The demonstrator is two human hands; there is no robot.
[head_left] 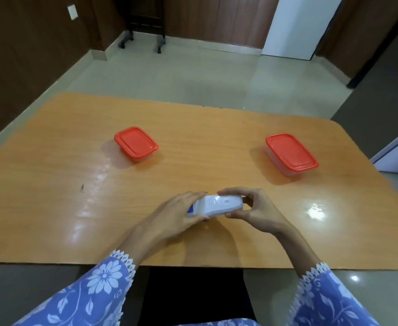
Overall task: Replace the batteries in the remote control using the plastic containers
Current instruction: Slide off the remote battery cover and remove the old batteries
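A white remote control (219, 204) lies sideways just above the table near its front edge, held at both ends. My left hand (178, 214) grips its left end, where a blue patch shows. My right hand (255, 208) grips its right end, thumb below and fingers over the top. Two clear plastic containers with red lids stand farther back, both lids on: a smaller one (135, 143) at the left and a longer one (291, 152) at the right. Their contents cannot be made out.
The wooden table (52, 208) is glossy with light glare at the right and a small dark mark at the left. Beyond it are a tiled floor, a black wheeled stand and a white door.
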